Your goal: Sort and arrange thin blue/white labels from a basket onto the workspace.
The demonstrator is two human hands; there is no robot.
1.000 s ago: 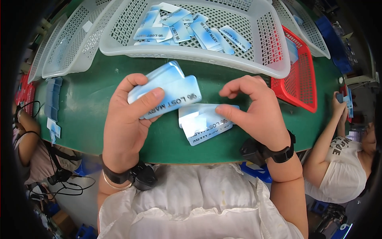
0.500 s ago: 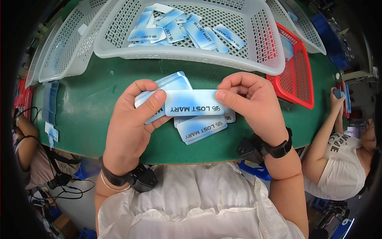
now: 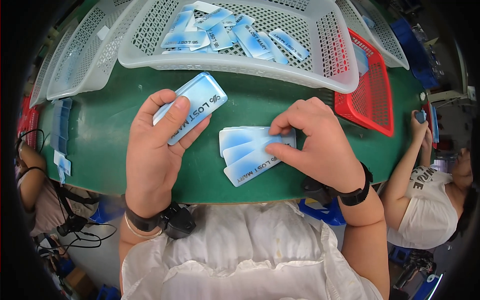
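Note:
My left hand [image 3: 155, 135] is closed around a small stack of glossy blue-and-white rectangular cards [image 3: 202, 97], thumb across the face, the top edge tilted up to the right. To its right, several similar cards [image 3: 242, 167] lie fanned and overlapping on the green table. Over the right end of this pile is my right hand [image 3: 315, 142], with thumb and bent index finger pinching a card. The hand covers that end, so how far the card is lifted cannot be seen. Dark bands with black blocks sit on both my wrists.
Beyond my hands stands a white perforated basket [image 3: 235, 67] holding several loose cards. A red basket [image 3: 365, 107] is at its right, another white basket [image 3: 75, 85] at its left. Blue pieces [image 3: 61, 125] lie at the table's left. People sit at both sides; one [image 3: 425, 200] holds a small item.
My right hand has moved down with a card from the held stack onto the table pile. My left hand has drawn away left and tilted its stack upward.

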